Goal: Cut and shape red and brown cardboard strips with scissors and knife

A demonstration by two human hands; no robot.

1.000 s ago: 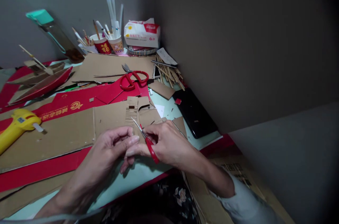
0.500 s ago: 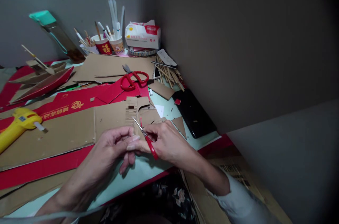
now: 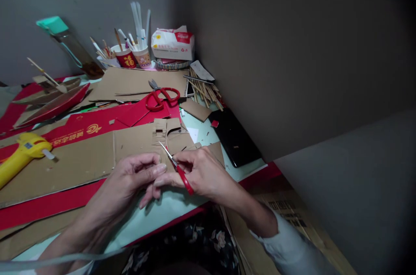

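Note:
My right hand [image 3: 203,173] grips small red-handled scissors [image 3: 177,171], blades pointing up and left over the brown cardboard sheet [image 3: 81,160]. My left hand [image 3: 130,179] sits just left of the blades with thumb and fingers pinched together; whatever is between them is too small to make out. Both hands hover above the table's near edge, fingertips almost touching.
Large red scissors [image 3: 160,95] lie on cardboard behind. A yellow glue gun [image 3: 19,153] rests at the left. Cups of brushes [image 3: 130,54], a tissue pack [image 3: 172,43], wooden sticks [image 3: 204,90] and a black phone [image 3: 234,136] crowd the corner by the wall. Red cardboard strips [image 3: 48,203] lie near me.
Both hands and the small scissors stay almost in place. The view has drifted slightly, and my left fingers have shifted a little lower.

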